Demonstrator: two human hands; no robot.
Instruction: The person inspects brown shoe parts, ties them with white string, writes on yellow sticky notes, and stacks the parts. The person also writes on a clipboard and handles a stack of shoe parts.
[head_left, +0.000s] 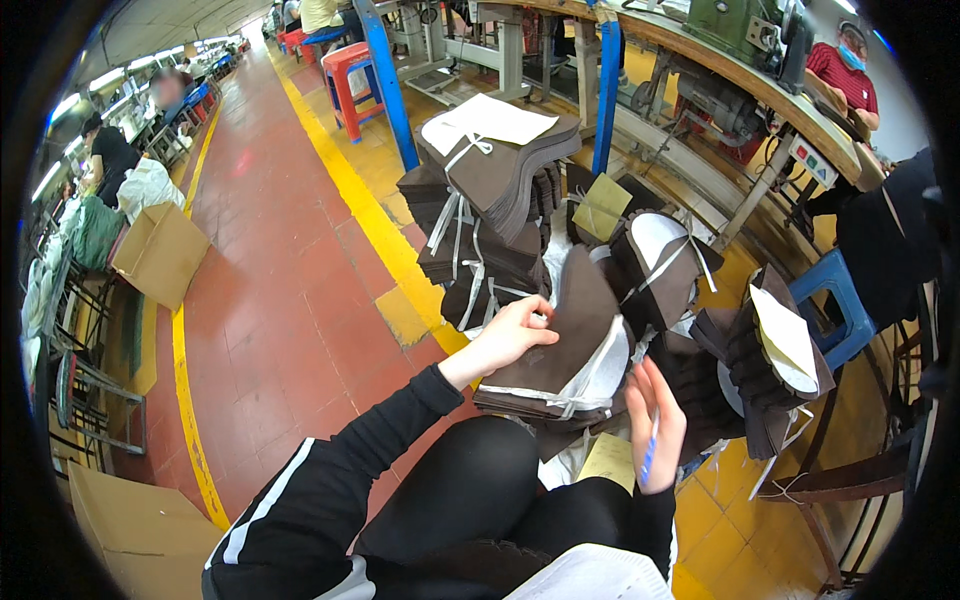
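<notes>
A stack of dark brown fabric panels point(582, 318) lies in front of my knees, tied with a white strip point(575, 395). My left hand point(512, 338) is at its left edge, fingers curled and thumb against the top panel; it seems to pinch that panel, whose far end stands raised. At the stack's right side is my right hand point(657, 425), fingers pointing up, with a blue and white pen point(651, 448) held in it. White sheeting point(607, 365) shows at the stack's right corner. Below it, a yellowish paper slip point(610, 460) lies near my lap.
More tied brown bundles point(500, 175) are piled just beyond, with others point(775, 350) at the right. A blue stool point(835, 310), a sewing-machine table point(700, 50) and blue posts point(607, 90) stand around them. Cardboard boxes point(160, 255) line the left side of the red aisle.
</notes>
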